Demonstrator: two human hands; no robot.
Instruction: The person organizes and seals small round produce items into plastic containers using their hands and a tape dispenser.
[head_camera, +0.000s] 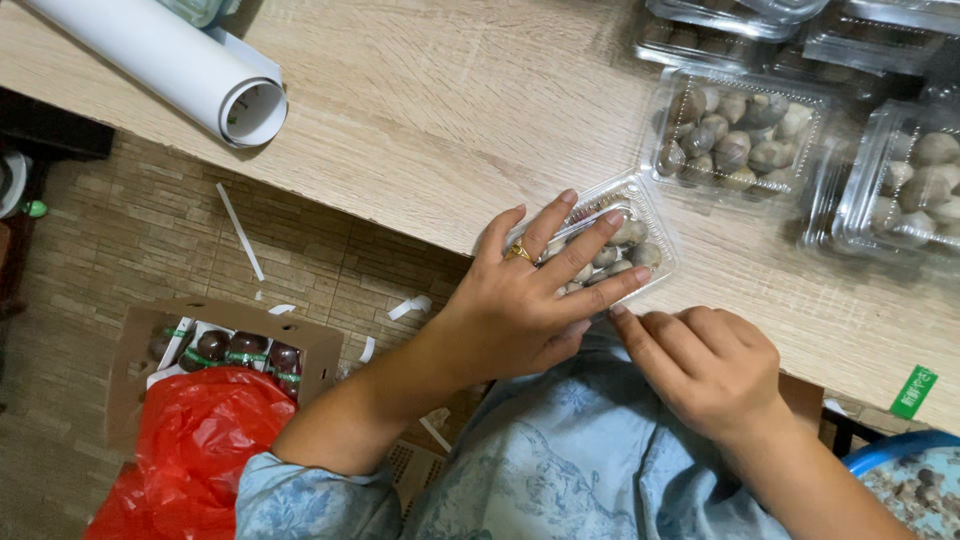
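At the bench's near edge, the left hand (530, 290) lies spread, pressing a filled box (620, 245) shut; the right hand (705, 365), fingers curled, touches its corner. Other filled boxes (745, 135) sit behind.

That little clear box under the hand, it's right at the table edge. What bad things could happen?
1. The small clear box of round brownish pieces sits at the table edge under the left hand; a slip might tip it onto the floor.
2. The right hand works at its near rim; if the lid isn't shut, pieces could spill.
3. The full box lies close behind; a shove might bump it.
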